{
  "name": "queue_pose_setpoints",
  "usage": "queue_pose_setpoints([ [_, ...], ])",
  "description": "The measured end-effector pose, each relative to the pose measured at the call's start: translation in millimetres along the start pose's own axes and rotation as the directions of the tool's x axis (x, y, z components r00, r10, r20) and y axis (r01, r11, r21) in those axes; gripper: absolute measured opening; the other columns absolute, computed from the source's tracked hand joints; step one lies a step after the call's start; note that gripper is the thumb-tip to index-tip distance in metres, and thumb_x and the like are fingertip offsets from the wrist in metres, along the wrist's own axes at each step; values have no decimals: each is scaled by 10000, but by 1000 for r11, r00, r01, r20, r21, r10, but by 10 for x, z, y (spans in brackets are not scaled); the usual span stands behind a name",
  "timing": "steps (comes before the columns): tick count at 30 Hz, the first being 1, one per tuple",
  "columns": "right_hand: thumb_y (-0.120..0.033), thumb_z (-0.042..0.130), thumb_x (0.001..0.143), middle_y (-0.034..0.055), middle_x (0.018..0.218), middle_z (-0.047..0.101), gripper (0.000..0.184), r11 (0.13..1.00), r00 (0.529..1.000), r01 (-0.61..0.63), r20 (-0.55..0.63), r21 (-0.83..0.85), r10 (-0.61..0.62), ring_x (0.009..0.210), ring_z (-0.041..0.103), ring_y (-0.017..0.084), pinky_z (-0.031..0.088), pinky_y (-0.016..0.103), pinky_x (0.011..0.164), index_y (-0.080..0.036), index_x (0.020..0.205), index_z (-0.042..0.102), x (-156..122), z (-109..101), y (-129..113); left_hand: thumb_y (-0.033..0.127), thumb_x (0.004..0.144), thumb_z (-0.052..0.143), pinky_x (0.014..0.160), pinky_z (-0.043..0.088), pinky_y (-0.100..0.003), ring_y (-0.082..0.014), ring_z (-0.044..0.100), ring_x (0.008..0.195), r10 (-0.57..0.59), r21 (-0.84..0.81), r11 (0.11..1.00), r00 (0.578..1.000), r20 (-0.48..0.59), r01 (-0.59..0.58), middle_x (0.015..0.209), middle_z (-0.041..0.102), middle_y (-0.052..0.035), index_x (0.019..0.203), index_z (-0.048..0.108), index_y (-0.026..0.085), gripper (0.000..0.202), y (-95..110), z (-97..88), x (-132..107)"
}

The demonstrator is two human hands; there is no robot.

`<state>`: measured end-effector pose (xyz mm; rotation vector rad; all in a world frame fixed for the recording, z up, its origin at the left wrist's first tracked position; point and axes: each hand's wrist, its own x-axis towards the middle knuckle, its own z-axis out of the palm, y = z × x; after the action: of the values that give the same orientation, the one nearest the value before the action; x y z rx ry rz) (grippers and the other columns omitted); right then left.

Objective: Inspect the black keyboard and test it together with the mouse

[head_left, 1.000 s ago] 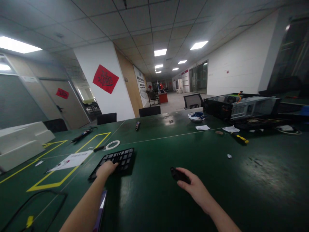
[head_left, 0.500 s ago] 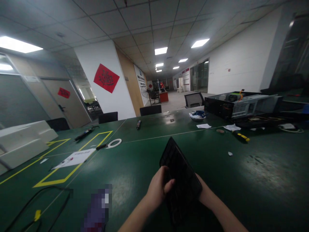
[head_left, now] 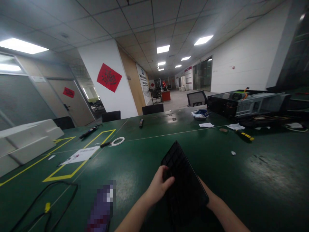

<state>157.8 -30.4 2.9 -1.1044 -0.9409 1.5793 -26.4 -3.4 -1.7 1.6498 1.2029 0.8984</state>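
A black keyboard [head_left: 182, 175] is held up over the green table [head_left: 241, 174], tilted with its far end pointing away from me. My left hand [head_left: 158, 187] grips its left edge, thumb on top. My right hand [head_left: 209, 199] is under its right side, mostly hidden by the keyboard, so its fingers do not show.
A blurred purple object [head_left: 102, 209] lies at the near left beside a black cable [head_left: 48, 199]. Yellow floor-tape lines frame a white sheet [head_left: 80, 155]. A white tape roll [head_left: 117, 141], a yellow-handled tool [head_left: 245, 136] and an open computer case [head_left: 246, 103] sit farther back.
One second ago the keyboard lay flat at the left under my left hand and my right hand held a small dark object. Now both hands hold the keyboard up in the centre.
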Motion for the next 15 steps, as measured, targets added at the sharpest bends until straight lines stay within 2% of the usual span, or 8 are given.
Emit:
queue_pose_setpoints([
  [2,-474,660,558,41,820,699,347,993,997,-72,-19,95,74,833,632,235,483,380,802,-205,776,640,-32,18,-43,178,721,544,642,413,-251,-123,523,678,-167,-240,960,983,-80,143,771,548,-15,865,499,166,152,-11,-41,44],
  [5,-501,663,559,44,873,699,407,991,996,-80,-25,108,83,865,630,240,472,391,825,-215,847,635,-57,27,-53,140,707,536,527,395,-218,-83,495,545,-328,-463,850,941,-89,252,695,537,2,789,450,170,123,-45,-96,88],
  [10,-574,627,564,61,908,699,514,997,999,-46,13,66,45,928,612,265,469,419,828,-209,926,639,25,4,80,368,700,638,374,274,-175,-43,381,391,-303,-396,872,953,27,289,525,482,50,675,469,162,268,-10,-138,64],
  [12,-574,633,559,68,916,698,528,998,999,-32,22,60,31,945,606,273,471,419,826,-202,934,643,68,-6,130,378,655,685,363,250,-166,-31,371,386,-289,-414,856,951,113,310,520,483,52,662,494,149,297,34,-149,41],
  [15,-547,660,544,71,916,699,512,997,1000,-9,29,70,7,968,599,278,469,407,836,-198,919,651,95,-10,155,314,610,727,368,252,-154,-29,412,409,-284,-484,796,931,231,363,564,535,35,738,546,136,284,67,-159,17],
])
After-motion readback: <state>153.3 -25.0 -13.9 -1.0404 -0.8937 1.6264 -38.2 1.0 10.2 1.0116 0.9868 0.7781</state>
